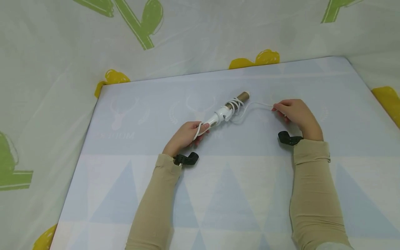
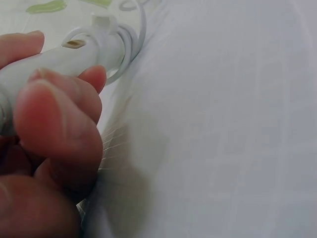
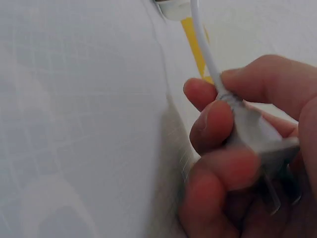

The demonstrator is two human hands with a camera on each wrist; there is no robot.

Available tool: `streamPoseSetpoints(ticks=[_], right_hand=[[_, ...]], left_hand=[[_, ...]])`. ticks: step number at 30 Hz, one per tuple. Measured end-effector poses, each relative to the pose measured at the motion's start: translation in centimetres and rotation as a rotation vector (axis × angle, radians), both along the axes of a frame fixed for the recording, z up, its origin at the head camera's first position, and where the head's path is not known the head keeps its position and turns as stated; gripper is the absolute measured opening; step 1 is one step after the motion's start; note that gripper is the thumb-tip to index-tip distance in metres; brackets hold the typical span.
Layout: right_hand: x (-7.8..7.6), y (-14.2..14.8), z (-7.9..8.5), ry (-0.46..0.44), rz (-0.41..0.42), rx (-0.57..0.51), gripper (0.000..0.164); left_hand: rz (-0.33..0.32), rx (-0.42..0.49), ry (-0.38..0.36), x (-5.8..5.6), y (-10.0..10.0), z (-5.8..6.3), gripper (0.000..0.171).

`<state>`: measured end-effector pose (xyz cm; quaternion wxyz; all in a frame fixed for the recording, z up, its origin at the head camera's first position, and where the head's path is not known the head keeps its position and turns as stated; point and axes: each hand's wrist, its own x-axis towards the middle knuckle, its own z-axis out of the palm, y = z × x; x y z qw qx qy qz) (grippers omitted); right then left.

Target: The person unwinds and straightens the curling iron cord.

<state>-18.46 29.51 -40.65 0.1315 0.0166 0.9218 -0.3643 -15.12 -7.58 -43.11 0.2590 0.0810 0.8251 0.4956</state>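
A white curling iron (image 1: 222, 113) with a brownish barrel (image 1: 242, 97) slants up to the right above the table. My left hand (image 1: 185, 134) grips its white handle (image 2: 54, 60), fingers curled round it. White cord (image 1: 234, 102) is wound in several loops about the barrel, and one more loop passes over the handle by my left hand. From the coils a loose stretch of cord runs right to my right hand (image 1: 297, 113). In the right wrist view, that hand's fingers pinch the white plug (image 3: 252, 129) near the cord's end; its metal prongs (image 3: 271, 194) point downward.
A table (image 1: 231, 191) with a pale blue and white patterned cover lies under both hands. Behind it and at the sides hangs light cloth (image 1: 200, 38) with green and yellow prints. Dark wrist cameras (image 1: 186, 159) sit on both wrists.
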Motion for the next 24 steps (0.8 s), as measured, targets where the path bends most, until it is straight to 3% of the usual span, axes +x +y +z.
streamPoseSetpoints(ticks=[6, 16, 24], right_hand=[[0.1, 0.0, 0.3, -0.014, 0.018, 0.005, 0.041], [0.0, -0.7, 1.6, -0.036, 0.137, 0.066, 0.038], [-0.3, -3.0, 2.2, 0.064, 0.255, 0.052, 0.033]], left_hand=[[0.023, 0.028, 0.007, 0.0, 0.0, -0.3, 0.055], [0.036, 0.042, 0.009, 0.0, 0.0, -0.3, 0.057], [0.035, 0.048, 0.005, 0.0, 0.0, -0.3, 0.056]])
